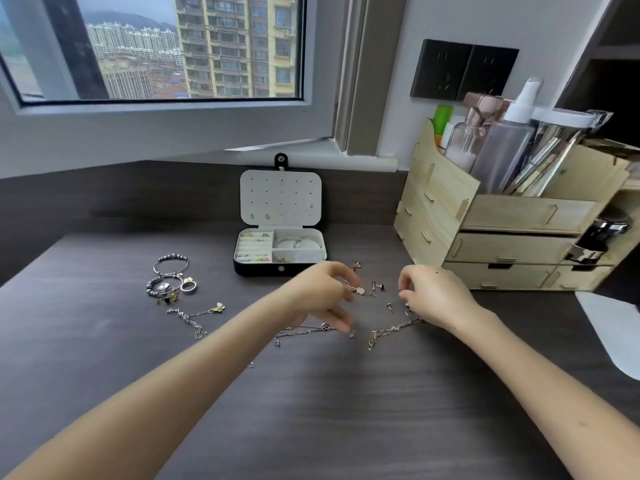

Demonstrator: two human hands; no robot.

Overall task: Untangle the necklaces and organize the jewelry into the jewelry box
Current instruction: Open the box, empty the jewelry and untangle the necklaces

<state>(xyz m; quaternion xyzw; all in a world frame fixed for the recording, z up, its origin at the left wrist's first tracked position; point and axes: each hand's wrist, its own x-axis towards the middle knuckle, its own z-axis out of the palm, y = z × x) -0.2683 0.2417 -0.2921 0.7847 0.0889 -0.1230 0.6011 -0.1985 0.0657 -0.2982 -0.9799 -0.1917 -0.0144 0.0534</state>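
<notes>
We see only our two arms, both bare from the hands back to where the view cuts them off past the desk's [311, 427] near edge. Our left forearm [156, 393] is slender and smooth, uncovered along all its visible length, and our left hand [318, 296] is gloveless. Our right forearm [554, 393] is likewise uncovered, with a faint darker fleck partway along it. Our right hand [433, 296] carries a tiny dark dot on its back near the knuckles. Whether a ring sits on any finger, we cannot tell.
</notes>
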